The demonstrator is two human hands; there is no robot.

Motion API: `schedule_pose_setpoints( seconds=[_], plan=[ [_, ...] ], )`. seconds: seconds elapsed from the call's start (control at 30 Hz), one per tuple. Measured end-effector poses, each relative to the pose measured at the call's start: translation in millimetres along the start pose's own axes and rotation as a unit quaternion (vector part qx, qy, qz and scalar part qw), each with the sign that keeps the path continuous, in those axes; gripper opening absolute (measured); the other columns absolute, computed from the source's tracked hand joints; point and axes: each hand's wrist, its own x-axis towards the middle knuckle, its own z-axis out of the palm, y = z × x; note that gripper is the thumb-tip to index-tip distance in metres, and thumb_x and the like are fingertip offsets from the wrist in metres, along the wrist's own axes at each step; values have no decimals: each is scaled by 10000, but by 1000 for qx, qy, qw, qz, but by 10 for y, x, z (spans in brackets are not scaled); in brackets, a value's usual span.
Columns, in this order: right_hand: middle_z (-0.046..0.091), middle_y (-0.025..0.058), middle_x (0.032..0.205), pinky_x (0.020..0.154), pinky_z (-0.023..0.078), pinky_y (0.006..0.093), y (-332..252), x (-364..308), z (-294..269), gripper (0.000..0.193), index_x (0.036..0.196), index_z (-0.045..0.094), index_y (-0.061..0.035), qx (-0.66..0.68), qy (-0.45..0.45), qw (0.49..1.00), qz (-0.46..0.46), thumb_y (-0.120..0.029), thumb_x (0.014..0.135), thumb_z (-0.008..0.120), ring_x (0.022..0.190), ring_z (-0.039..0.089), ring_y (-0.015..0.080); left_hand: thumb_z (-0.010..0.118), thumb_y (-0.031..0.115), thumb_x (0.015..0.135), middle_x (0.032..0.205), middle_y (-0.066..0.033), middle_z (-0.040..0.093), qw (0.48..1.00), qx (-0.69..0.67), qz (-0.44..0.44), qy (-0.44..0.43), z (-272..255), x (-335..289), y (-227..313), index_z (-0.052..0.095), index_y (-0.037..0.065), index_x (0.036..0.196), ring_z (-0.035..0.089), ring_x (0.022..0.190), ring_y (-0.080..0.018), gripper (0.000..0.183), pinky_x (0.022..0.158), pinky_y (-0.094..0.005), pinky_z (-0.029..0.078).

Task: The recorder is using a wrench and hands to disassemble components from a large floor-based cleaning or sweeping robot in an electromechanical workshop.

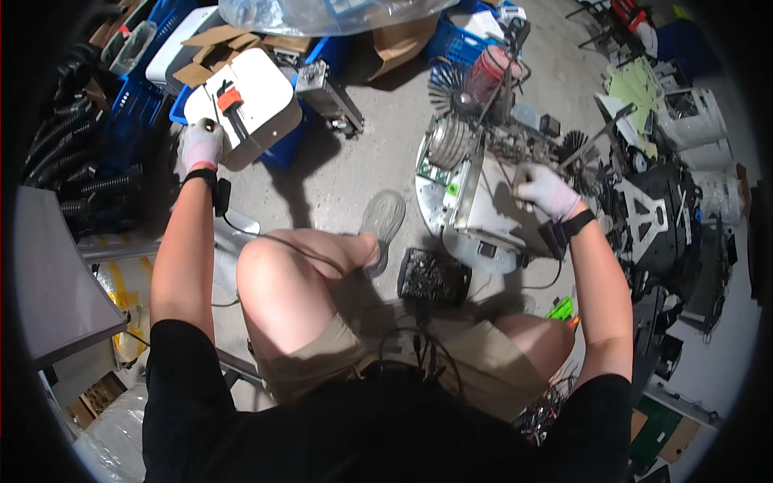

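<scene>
My left hand (201,146), in a white glove, is closed at the near left edge of a white rounded box-shaped housing (270,92). A small dark round end shows at its fingers, but I cannot make out what it belongs to. On top of the housing lies an orange-and-black tool (231,101). My right hand (547,191), also gloved, has its fingers curled together over the right side of a partly dismantled machine (491,197) on the floor. Whether anything is between those fingers is hidden. The machine has a pale panel, a green circuit board (436,173) and a ribbed round part (451,143).
Below the machine stands a black tray (435,276) of small parts. Blue crates (463,42) and a clear plastic bag (330,14) lie at the back. Black corrugated hoses (64,145) crowd the left, a black frame part (652,213) the right. Cables run from both wrist straps.
</scene>
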Motion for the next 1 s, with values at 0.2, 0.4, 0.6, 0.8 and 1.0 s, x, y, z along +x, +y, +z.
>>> schedule_pose_setpoints(
  seconds=[0.2,0.4,0.6,0.8,1.0],
  plan=[
    [550,65,730,517,407,227,-308,-474,793,146,869,476,-8,210,-7,975,-71,-69,832,603,578,516,103,578,348,853,1082,-184,667,996,41,33,-77,-57,30,65,694,64,1004,635,1026,-335,342,866,-438,500],
    [582,63,696,511,424,227,444,-1148,1240,154,904,544,13,282,90,955,-14,-95,833,627,564,530,97,566,342,853,1023,-248,670,989,-71,-9,-128,117,144,-227,682,10,1012,655,995,-345,386,858,-423,503],
    [589,78,702,539,454,246,988,-1642,1081,102,870,516,5,294,168,940,-38,-59,824,580,584,555,124,616,220,863,754,-113,630,924,-327,192,-41,-1231,-704,545,613,-43,929,590,707,-155,271,664,-287,458],
    [592,44,712,544,451,243,984,-1816,1138,124,851,529,-14,276,221,928,-113,-94,825,620,598,548,94,611,163,859,754,-21,582,799,-525,269,-120,-2610,-2355,1462,595,5,887,517,701,-92,161,650,-254,437],
    [519,-6,671,529,402,245,1196,-1737,1042,86,800,543,-37,58,231,969,-70,-83,762,605,591,484,75,582,154,862,698,-17,543,795,-492,198,-293,-1196,-2882,1655,569,23,842,509,621,-101,132,564,-272,432]
  ],
)
